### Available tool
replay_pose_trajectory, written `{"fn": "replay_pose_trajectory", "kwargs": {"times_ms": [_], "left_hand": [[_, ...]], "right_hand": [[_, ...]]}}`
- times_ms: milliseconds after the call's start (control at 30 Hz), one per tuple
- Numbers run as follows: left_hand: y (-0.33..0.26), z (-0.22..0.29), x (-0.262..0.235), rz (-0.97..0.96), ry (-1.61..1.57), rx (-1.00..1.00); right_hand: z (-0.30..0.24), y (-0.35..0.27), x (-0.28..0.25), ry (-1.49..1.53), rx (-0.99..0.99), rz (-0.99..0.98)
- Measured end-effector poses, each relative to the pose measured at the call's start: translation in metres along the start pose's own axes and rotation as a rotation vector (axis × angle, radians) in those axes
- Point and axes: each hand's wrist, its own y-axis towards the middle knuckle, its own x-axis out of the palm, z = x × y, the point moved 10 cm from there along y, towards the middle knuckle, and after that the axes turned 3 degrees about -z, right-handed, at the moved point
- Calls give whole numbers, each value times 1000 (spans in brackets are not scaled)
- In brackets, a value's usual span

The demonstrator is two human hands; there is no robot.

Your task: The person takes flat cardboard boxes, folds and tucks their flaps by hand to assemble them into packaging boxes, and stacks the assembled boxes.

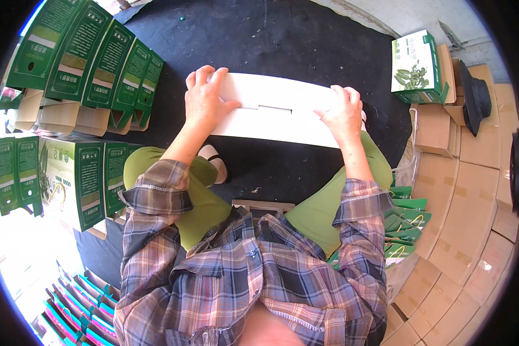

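Observation:
A long white cardboard box [274, 124] spans the space between my hands, above the black floor covering. Across its upper face runs a seam with a small tab fitted in a slot near the middle. My left hand [206, 102] grips its left end, fingers over the far edge and thumb lying along the seam. At the right end my right hand [343, 115] holds it the same way, its thumb pressed on the top face. The box's underside and far side are hidden.
Rows of green printed cartons [95, 63] stand at the left, with pink-and-blue-edged cartons [78, 308] below them. On the right are stacked brown cardboard boxes [444, 196], a green-and-white carton [415, 66], a black hat [476, 98] and green bags with yellow handles [406, 222]. Black sheeting [294, 40] covers the floor.

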Motion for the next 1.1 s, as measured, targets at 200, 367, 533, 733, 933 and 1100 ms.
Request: {"fn": "replay_pose_trajectory", "kwargs": {"times_ms": [200,367,533,733,933,1100], "left_hand": [[0,-93,19,11,-699,-368],[-40,-139,108,-373,-1030,-860],[-57,-120,122,-779,-825,-680],[-34,-108,88,-377,-1028,-524],[-37,-110,68,-307,-1304,-731],[-44,-117,82,-278,-1323,-774]], "right_hand": [[115,-13,46,895,572,-21],[144,-50,114,825,798,-457],[88,-63,121,744,662,-822],[98,-46,90,1173,598,-481],[102,-30,56,1256,655,-197],[95,-45,73,1205,742,-305]]}}
